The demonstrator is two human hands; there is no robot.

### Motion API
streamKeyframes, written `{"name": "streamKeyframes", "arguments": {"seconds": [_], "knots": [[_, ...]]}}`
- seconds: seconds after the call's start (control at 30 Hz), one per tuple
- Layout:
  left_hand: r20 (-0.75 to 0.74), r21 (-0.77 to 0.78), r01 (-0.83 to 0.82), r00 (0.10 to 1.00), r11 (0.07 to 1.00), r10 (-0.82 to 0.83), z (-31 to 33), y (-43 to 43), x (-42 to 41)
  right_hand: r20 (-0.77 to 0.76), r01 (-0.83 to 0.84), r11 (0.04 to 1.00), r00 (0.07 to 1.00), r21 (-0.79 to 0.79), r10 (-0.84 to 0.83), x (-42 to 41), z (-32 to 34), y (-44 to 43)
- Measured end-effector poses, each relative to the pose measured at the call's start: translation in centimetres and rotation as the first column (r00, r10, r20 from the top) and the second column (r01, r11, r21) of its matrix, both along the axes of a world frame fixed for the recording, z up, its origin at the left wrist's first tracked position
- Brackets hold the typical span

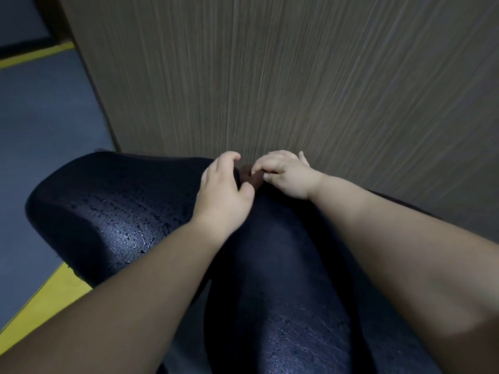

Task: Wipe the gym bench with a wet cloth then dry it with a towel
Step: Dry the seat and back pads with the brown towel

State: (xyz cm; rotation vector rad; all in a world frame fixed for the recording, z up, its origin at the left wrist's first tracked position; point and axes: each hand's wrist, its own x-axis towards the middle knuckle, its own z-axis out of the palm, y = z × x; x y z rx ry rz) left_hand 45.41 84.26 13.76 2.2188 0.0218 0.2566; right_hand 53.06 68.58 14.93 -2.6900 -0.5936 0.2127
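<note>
Nearest: left forearm [135,292] & right forearm [405,252], both bare, reach fwd over the gym bench [283,292], which fills the lower middle of the view. The bench is dark navy-to-black padding w/ a pebbled, vinyl-like skin and rounded edges. It has two parts: a long pad under the arms and a broad pad [108,211] angled off to the left, w/ a dark gap between. Both carry shiny beads & streaks, so they look wet. The left forearm crosses the gap and hides part of it. The right forearm covers the long pad's right side.

Further on, at the bench's far end, is the left hand [224,190]. Its fingers curl over the top edge of the padding, thumb on the near side, gripping that edge. The right hand [286,174] is just beside it, not touching. Its fingers are tightly curled, tips at a small brown bit [252,179] between the two hands. Can't tell if it pinches the bit, or what the bit is; too dark.

Beyond: a flat wood-grain wall panel [297,76], grey-brown w/ fine vertical streaks, right behind the bench end. Off left is smooth blue-grey floor [40,125] w/ a yellow stripe [40,300] by the broad pad.
</note>
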Motion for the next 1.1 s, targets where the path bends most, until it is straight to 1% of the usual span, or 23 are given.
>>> {"name": "streamKeyframes", "arguments": {"seconds": [0.03, 0.1, 0.17, 0.2, 0.27, 0.3, 0.37, 0.43, 0.47, 0.5, 0.57, 0.6, 0.7, 0.87, 1.1], "knots": [[-0.034, -0.006, 0.052, 0.998, 0.999, -0.052, 0.1, 0.2, 0.6, 0.017, -0.004, 1.000, 1.000, 0.021, 0.004, -0.2, -0.1, -0.1], [-0.081, 0.019, 0.205, 0.976, 0.979, -0.203, 0.0, 0.2, 1.9, 0.068, -0.011, 0.998, 0.998, 0.058, 0.007, -0.7, -0.5, -0.6], [-0.164, 0.115, 0.341, 0.933, 0.933, -0.321, 0.1, -0.2, 2.9, 0.117, 0.007, 0.985, 0.993, 0.173, -0.027, -1.5, -1.1, -1.4], [-0.192, 0.175, 0.376, 0.919, 0.910, -0.344, 0.2, -0.4, 3.4, 0.143, 0.025, 0.972, 0.988, 0.234, -0.060, -2.2, -1.3, -1.9], [-0.206, 0.286, 0.387, 0.918, 0.877, -0.338, 0.4, -0.9, 4.3, 0.208, 0.105, 0.953, 0.964, 0.284, -0.168, -3.5, -1.6, -2.9], [-0.209, 0.345, 0.380, 0.923, 0.858, -0.325, 0.6, -1.3, 4.7, 0.229, 0.173, 0.944, 0.943, 0.281, -0.241, -4.3, -1.7, -3.3], [-0.213, 0.505, 0.369, 0.929, 0.780, -0.301, 0.9, -2.0, 5.4, 0.220, 0.306, 0.924, 0.908, 0.230, -0.356, -5.9, -2.0, -3.6], [-0.210, 0.633, 0.345, 0.938, 0.693, -0.275, 1.1, -2.5, 6.3, 0.199, 0.375, 0.917, 0.896, 0.136, -0.396, -7.3, -2.5, -3.2], [-0.206, 0.663, 0.336, 0.941, 0.669, -0.268, 1.1, -2.7, 6.7, 0.212, 0.384, 0.919, 0.894, 0.087, -0.394, -7.8, -2.9, -2.9], [-0.202, 0.663, 0.332, 0.942, 0.671, -0.266, 1.0, -2.8, 7.0, 0.225, 0.391, 0.919, 0.892, 0.054, -0.393, -8.0, -3.2, -2.7], [-0.212, 0.616, 0.337, 0.941, 0.712, -0.262, 1.0, -2.9, 7.4, 0.235, 0.418, 0.908, 0.879, 0.036, -0.414, -8.0, -3.3, -2.4], [-0.226, 0.606, 0.345, 0.939, 0.717, -0.260, 1.1, -3.0, 7.5, 0.242, 0.428, 0.903, 0.874, 0.030, -0.422, -8.0, -3.2, -2.4], [-0.263, 0.632, 0.363, 0.932, 0.685, -0.251, 1.7, -3.1, 7.6, 0.260, 0.428, 0.904, 0.871, 0.009, -0.416, -7.9, -3.2, -2.5], [-0.286, 0.602, 0.364, 0.929, 0.711, -0.234, 3.0, -3.0, 7.2, 0.256, 0.417, 0.909, 0.878, 0.005, -0.405, -7.9, -3.1, -2.4], [-0.379, 0.578, 0.368, 0.912, 0.728, -0.160, 4.3, -2.0, 6.0, 0.261, 0.413, 0.911, 0.878, 0.010, -0.401, -8.0, -3.1, -2.4]]}}
